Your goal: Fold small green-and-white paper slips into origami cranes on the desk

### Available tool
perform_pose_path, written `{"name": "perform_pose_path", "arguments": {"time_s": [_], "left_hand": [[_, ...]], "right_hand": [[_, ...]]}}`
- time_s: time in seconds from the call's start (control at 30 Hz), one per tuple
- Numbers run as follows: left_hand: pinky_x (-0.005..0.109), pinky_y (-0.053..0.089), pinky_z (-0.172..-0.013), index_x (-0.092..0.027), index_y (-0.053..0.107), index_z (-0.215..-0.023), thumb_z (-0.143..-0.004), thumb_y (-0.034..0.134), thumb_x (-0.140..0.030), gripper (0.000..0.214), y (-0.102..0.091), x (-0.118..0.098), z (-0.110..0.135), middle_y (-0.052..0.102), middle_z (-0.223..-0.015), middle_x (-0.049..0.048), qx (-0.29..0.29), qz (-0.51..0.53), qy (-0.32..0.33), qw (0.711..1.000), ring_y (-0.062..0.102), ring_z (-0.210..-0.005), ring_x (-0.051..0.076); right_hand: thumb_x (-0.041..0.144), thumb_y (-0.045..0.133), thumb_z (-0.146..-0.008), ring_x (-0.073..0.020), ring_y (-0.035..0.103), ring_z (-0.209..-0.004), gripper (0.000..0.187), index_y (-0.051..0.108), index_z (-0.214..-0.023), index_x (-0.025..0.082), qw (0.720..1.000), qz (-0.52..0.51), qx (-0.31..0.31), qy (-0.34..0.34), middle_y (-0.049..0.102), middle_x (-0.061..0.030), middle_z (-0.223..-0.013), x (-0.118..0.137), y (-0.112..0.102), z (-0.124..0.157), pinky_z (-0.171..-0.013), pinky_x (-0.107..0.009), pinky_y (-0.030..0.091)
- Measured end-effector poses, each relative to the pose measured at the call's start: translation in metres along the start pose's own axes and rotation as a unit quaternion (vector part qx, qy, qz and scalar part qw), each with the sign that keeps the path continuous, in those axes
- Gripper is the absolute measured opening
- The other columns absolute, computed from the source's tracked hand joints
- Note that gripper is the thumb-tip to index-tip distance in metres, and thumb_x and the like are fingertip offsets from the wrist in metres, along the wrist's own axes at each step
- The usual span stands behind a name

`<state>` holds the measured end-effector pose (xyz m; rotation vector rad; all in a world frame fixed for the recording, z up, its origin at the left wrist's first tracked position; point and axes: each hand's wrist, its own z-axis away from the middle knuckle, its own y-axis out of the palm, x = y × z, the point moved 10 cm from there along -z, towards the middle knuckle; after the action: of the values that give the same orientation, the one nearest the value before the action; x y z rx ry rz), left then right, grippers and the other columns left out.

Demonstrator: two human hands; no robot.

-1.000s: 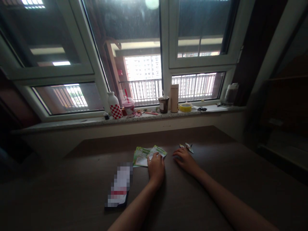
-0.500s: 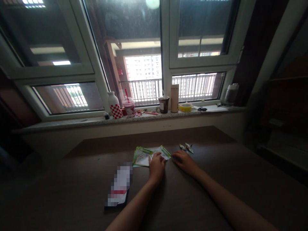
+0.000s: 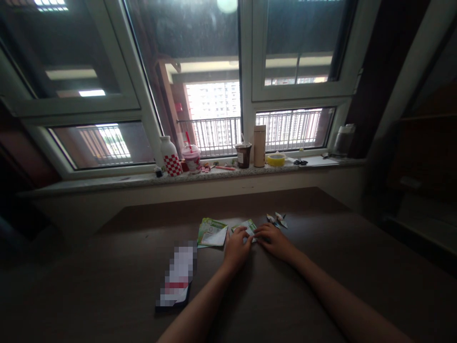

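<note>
A flat green-and-white packet lies on the table between my hands. My left hand is on its near left part, fingers bent over it and thumb toward the left. At its right edge, the fingertips of my right hand are pinched together and almost meet the left fingers. Just left of my left hand rests a small stack of similar green-and-white packets, slightly fanned. Two small twisted wrappers sit beyond my right hand. The fingers cover the packet's near edge.
A phone-like dark-edged object, its top pixelated, lies left of my left forearm on the brown table. Along the windowsill stand a checkered bottle, a pink drink cup, a dark cup, a tan flask, yellow tape and scissors.
My left hand has shifted slightly right together with one packet, which now lies apart from the stack. The right hand has barely moved and now meets the packet's right edge.
</note>
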<state>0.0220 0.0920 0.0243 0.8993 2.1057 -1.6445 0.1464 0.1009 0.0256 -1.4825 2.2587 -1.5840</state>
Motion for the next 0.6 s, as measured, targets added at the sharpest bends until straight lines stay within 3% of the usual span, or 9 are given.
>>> {"name": "perform_pose_path", "arguments": {"time_s": [0.33,0.6], "left_hand": [[0.058,0.009,-0.121,-0.025,0.069,-0.114,-0.089,0.059,-0.033,0.028,0.0036,-0.0032,0.0023,0.066,-0.129,0.0078,0.012,-0.110,0.043,0.993,0.054,-0.127,0.024],[0.062,0.009,-0.120,-0.029,0.069,-0.117,-0.088,0.061,-0.039,0.031,-0.0002,-0.0039,0.0019,0.065,-0.132,0.0084,0.076,-0.134,0.064,0.986,0.056,-0.126,0.025]], "right_hand": [[0.025,0.069,-0.083,-0.0208,0.062,-0.097,0.017,0.075,-0.098,0.022,1.000,0.000,0.008,0.021,0.067,-0.0075,-0.100,0.0025,-0.0026,0.0017,-0.091,-0.035,0.050],[0.022,0.068,-0.083,-0.0215,0.065,-0.106,0.014,0.076,-0.095,0.023,0.999,-0.036,0.015,0.027,0.072,-0.0072,-0.110,0.0010,0.0001,0.0022,-0.099,-0.036,0.048]]}}
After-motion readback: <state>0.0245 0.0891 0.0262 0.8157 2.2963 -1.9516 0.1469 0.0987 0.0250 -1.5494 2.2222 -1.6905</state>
